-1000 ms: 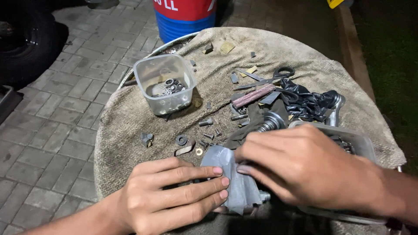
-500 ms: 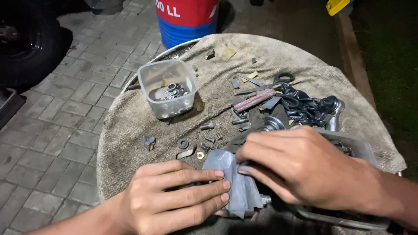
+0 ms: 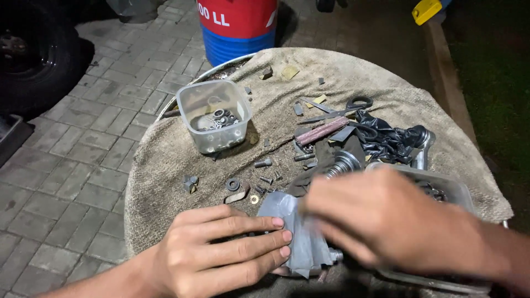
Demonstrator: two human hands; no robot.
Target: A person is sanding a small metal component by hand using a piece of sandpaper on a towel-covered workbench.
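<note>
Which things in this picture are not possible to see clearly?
- Head view: the right hand is blurred by motion; its fingertips cannot be made out.
- The metal part under the grey sheet is mostly covered by the sheet and the left hand.
- The small pieces in the plastic tub are too small to identify.

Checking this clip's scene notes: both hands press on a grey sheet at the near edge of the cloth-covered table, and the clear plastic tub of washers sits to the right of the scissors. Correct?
Not quite. In the head view the clear plastic tub sits left of the scissors, not right. The rest holds: left hand and right hand are on the grey sheet.
</note>
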